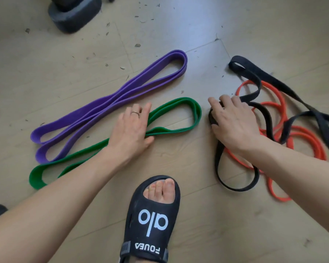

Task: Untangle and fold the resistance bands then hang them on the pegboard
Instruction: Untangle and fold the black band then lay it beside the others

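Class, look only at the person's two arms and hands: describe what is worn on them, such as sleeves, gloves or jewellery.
Both forearms are bare, with no sleeves showing in the head view, and neither hand wears a glove. The left hand has a thin metal ring on one finger. The right hand shows no ring, watch or bracelet.

Bare forearms, no sleeves. Thin ring (135,113) on left hand (130,130). Black open-toe slide sandal (150,221), white "alo" lettering.
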The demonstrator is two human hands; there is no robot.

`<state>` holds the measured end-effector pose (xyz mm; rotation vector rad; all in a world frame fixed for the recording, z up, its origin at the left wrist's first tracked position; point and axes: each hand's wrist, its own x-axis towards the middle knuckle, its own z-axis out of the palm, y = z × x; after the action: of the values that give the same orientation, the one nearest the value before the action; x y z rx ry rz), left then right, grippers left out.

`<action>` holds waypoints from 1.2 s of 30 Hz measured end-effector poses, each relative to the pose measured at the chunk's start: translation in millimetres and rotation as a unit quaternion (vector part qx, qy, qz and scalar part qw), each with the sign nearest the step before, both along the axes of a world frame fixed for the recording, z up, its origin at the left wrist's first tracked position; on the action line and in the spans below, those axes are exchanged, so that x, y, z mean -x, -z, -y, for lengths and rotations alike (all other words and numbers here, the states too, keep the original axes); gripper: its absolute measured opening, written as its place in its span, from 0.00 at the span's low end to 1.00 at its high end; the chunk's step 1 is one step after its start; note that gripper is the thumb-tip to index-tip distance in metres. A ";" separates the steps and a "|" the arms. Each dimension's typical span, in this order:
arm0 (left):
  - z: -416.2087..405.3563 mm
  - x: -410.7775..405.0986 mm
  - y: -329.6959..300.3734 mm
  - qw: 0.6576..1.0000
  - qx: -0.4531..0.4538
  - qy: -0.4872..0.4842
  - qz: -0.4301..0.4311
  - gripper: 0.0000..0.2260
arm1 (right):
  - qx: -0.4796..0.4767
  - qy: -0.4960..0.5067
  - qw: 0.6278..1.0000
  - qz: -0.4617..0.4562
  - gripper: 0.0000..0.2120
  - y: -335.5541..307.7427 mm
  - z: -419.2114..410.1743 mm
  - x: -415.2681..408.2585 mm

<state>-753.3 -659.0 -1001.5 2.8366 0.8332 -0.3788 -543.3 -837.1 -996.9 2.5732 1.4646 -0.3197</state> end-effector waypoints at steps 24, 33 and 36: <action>40.6 -62.9 -133.0 0.973 0.226 0.027 -0.026 0.50 | -0.133 -0.076 0.984 0.091 0.05 -160.9 89.2 -33.2; 135.0 -112.1 -313.9 0.935 0.305 0.177 0.023 0.38 | -0.232 0.049 0.969 0.076 0.10 -321.7 133.6 1.7; 162.4 -118.1 -350.2 0.931 0.295 0.198 0.083 0.26 | -0.303 0.123 0.945 0.028 0.09 -362.6 148.2 19.3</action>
<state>-635.2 -821.5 -651.3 2.3932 0.0699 -0.3552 -562.6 -985.3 -634.4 3.2202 1.3816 0.2184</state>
